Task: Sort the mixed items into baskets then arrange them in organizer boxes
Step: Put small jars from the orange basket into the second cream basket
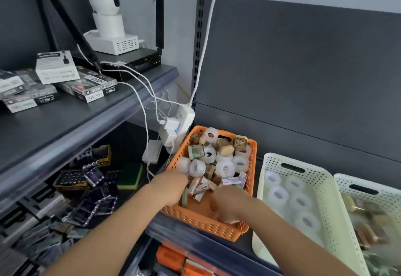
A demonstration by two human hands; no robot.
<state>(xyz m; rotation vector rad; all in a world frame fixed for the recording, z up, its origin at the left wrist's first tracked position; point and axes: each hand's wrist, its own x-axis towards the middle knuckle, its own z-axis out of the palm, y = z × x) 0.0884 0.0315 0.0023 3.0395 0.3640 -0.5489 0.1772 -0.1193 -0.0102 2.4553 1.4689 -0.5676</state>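
Note:
An orange basket [251, 167] sits on the dark shelf, filled with clear tape rolls [225, 168], brown and green tape rolls and small boxes [200, 188]. Both of my hands reach into its near end. My left hand [171, 187] is curled among the small boxes at the left side. My right hand [230, 205] is bent down at the near right corner, its fingers hidden inside. What either hand grips I cannot tell. To the right stands a pale green basket [293, 167] holding several clear tape rolls [300, 202]. Further right, a white basket [364, 188] holds brown rolls.
A white power strip with chargers [181, 123] and cables hangs just left of the orange basket. The upper left shelf carries boxed items [54, 67], a router and a white camera [106, 8]. Batteries and sponges lie on the lower left shelf [91, 180].

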